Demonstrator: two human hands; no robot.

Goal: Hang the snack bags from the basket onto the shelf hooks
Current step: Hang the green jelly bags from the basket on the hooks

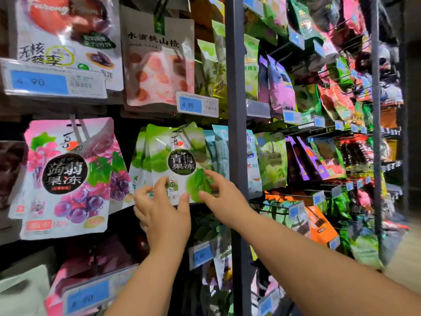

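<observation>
While I'm standing at the shelf (pixel 127 224), both my hands are up on the green bag (pixel 180 160) at the front of its little stack. It's hanging on a hook (pixel 187 131) in the middle row, right up against the shelf's right edge, just left of the grey post (pixel 235 110). A few more of the same green ones sit behind it, fanned out to the left.

My left hand (pixel 164 210) is at the stack's lower left corner. The fingers are curled there, with the index finger and thumb on the front of the bag, so I'd call that a grip on the bottom edge. My right hand (pixel 224 197) is at the lower right corner, fingers spread and only lightly bent, with the tips touching the front of the bag. It isn't closed around anything.

Around it: a big purple bag (pixel 66 179) hangs to the left. Some blue bags (pixel 218 147) are squeezed between the green ones and the post. A peach bag (pixel 159 65) hangs in the row above, with a price tag (pixel 197 104) reading 4.90 just over the green bag's top. Past the post it's just more rows of bags on hooks, pretty blurry.
</observation>
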